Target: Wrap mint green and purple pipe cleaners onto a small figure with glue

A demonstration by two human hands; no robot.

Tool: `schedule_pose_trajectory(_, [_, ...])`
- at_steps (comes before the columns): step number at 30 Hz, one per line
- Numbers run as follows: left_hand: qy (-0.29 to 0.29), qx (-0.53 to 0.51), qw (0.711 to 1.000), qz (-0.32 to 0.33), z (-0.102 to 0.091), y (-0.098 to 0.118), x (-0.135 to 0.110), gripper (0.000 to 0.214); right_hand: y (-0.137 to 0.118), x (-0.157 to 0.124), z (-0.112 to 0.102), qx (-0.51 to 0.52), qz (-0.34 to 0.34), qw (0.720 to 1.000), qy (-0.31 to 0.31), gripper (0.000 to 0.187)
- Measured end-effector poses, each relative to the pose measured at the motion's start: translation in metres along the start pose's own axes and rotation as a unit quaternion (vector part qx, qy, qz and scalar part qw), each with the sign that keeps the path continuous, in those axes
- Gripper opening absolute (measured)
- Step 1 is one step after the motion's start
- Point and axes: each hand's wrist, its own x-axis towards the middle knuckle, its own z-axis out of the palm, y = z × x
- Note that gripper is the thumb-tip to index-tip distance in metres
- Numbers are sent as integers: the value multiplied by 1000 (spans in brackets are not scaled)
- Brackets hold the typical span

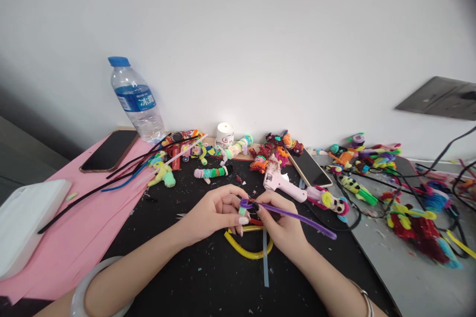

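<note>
My left hand (219, 210) pinches a small light-green fuzzy piece (242, 211) between thumb and fingers, just above the black mat. One end of a purple pipe cleaner (301, 218) is bent around the top of that piece. Thumb and fingers of my right hand (286, 228) are closed on the pipe cleaner close to the bend, and its free length sticks out to the right. Below both hands lies a tool with a yellow loop handle (247, 253), partly hidden. A translucent strip (265, 262) crosses this handle.
Behind my hands lie a pink glue gun (286, 187), a phone (310, 168) and several pipe-cleaner figures (211, 172). To the left are a bottle (137, 101), a dark phone (109, 151), pink paper (89, 198) and a white box (31, 223). Cables and more figures (416, 228) crowd the right.
</note>
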Motion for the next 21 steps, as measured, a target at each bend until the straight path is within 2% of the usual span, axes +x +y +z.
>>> schedule_pose_trajectory(6, [32,65,997,22,3,-1,1,21,-2,-1,1,-9,-11,1000,-4,10])
schedule_pose_trajectory(13, [43,40,998,20,4,-2,1,20,-1,-2,2,-20,-19,1000,0,11])
schedule_pose_trajectory(21, [59,61,996,13,3,-1,1,21,0,-1,1,-36,-18,999,7,12])
